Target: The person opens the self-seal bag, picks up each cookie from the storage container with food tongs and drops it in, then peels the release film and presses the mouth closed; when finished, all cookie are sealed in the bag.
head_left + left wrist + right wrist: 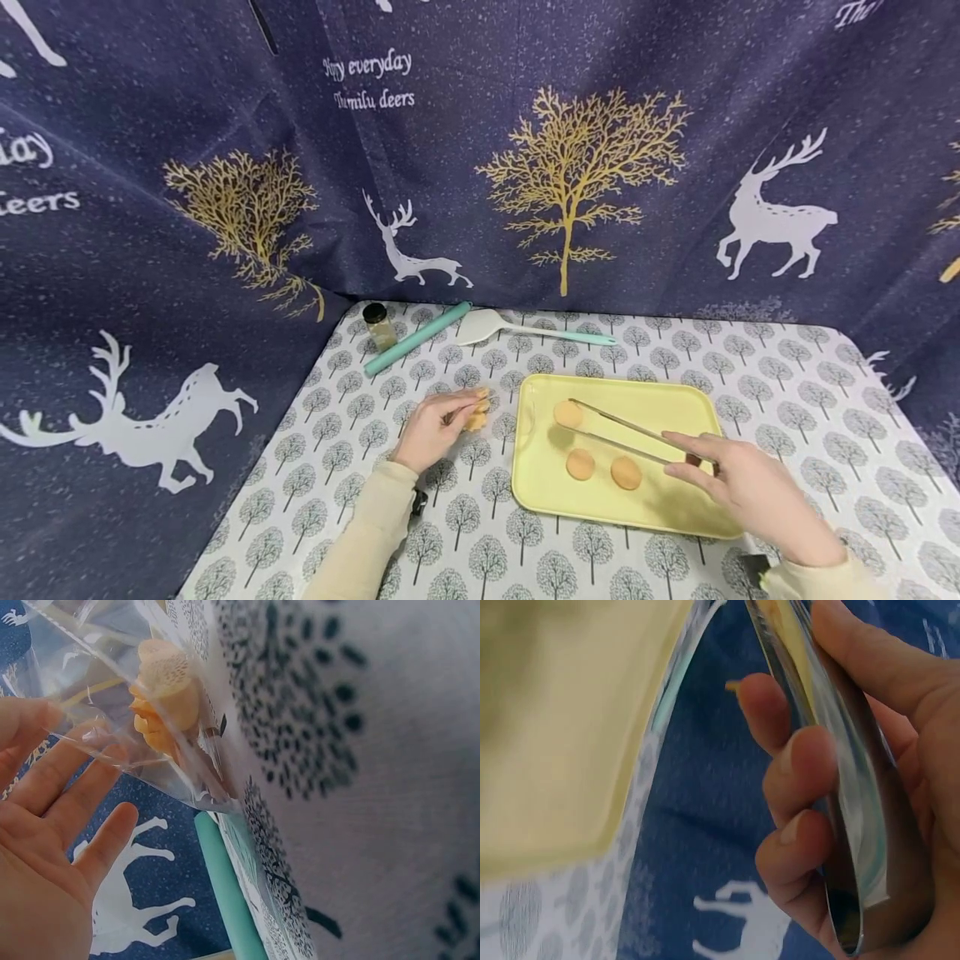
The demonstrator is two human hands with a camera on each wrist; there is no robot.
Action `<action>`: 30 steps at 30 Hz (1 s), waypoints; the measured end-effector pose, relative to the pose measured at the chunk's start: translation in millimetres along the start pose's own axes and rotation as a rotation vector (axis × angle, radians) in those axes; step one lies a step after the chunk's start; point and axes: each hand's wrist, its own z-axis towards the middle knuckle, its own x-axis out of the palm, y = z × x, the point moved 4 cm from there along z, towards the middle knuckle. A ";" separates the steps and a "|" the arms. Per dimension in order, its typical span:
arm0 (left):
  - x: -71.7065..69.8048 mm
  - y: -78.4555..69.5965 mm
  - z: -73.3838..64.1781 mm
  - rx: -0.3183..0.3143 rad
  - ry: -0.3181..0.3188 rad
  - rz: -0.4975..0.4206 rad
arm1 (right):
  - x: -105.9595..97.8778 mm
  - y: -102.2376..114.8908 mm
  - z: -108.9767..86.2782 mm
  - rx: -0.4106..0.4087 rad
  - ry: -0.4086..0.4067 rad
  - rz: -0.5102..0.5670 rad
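In the head view my left hand [438, 427] is at the left of the yellow tray [667, 400]. It pinches the edge of a clear plastic bag [176, 784], with several orange-tan round crackers [169, 690] stacked inside. My right hand [750, 483] grips metal tongs [633, 427] over the tray. Between the tong tips is one round cracker [567, 414], its shadow falling on the tray beside it. Below it, two more crackers lie flat, one at the left [580, 464] and another cracker [626, 472] to its right. The right wrist view shows the fingers wrapped around the tongs [844, 877].
Behind the left hand, a teal rolling pin [417, 339] lies slantwise beside a dark-lidded jar [381, 327]. A white spatula [487, 325] with a teal handle lies behind the tray. Patterned cloth covers the table, and a dark blue curtain [450, 167] hangs at its back and left.
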 end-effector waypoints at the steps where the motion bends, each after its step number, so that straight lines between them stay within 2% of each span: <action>1: 0.0 0.0 0.1 0.003 -0.004 0.001 | 2.3 3.1 3.2 -0.005 0.002 0.005; 11: 0.3 0.9 -0.2 0.014 -0.020 0.020 | 22.3 26.0 31.6 -0.077 0.044 0.041; 18: 0.2 2.2 0.3 0.011 -0.017 0.014 | 37.1 34.7 48.6 -0.055 0.086 0.070; 30: -0.7 2.2 -1.7 -0.009 -0.018 0.036 | 58.3 42.0 65.7 -0.067 0.087 0.066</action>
